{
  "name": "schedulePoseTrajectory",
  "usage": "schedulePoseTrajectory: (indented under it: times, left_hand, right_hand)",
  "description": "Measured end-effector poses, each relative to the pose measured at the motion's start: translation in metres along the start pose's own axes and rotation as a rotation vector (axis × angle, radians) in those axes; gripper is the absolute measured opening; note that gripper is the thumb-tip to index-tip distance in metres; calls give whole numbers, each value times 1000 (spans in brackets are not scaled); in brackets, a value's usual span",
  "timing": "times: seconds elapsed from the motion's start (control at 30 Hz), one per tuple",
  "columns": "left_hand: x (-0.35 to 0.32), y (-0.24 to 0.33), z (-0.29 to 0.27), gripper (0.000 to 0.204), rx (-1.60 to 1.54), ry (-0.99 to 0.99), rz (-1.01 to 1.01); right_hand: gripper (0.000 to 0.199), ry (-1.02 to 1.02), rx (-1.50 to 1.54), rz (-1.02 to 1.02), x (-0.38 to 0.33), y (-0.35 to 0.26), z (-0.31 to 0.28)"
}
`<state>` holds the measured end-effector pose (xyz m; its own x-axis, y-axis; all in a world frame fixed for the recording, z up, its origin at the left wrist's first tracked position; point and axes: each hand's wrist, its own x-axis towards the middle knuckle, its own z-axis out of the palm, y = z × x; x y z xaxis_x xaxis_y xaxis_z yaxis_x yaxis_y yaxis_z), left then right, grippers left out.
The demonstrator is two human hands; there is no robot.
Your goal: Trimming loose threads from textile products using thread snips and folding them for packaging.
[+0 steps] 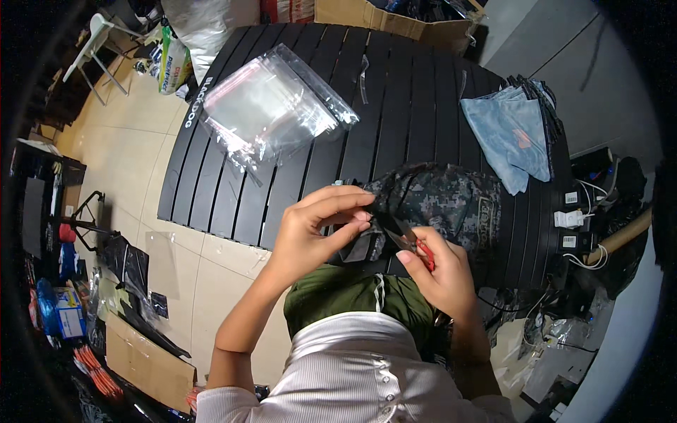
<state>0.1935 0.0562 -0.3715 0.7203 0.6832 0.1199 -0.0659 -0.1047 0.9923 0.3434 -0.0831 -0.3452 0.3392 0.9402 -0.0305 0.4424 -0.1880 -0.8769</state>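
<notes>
A dark camouflage cloth item (444, 201) lies bunched on the near part of the black slatted table (395, 92). My left hand (314, 225) is closed in a pinch over its left side. A dark bit shows by the fingertips, but what exactly they grip is too small to make out. In my right hand (448, 278) is a pair of scissors with red handles (427, 255). Their blades point up and left toward the left fingertips, over the camouflage cloth.
Clear plastic bags (271, 106) are stacked at the table's far left. Folded light-blue cloths (508, 134) lie at its right edge, near white plugs and cables (570, 218). An open cardboard box (395, 25) stands beyond the far edge. A tripod (88, 222) is on the left floor.
</notes>
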Motion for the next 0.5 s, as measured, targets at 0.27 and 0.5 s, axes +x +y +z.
schedulePoseTrajectory:
  times: [0.27, 0.5]
  left_hand:
    - [-3, -2, 0, 27, -98, -23, -8]
    - [-2, -10, 7, 20, -202, 65, -94]
  right_hand:
    - [18, -112, -111, -54, 14, 2, -11]
    - [18, -88, -191, -115, 13, 4, -6]
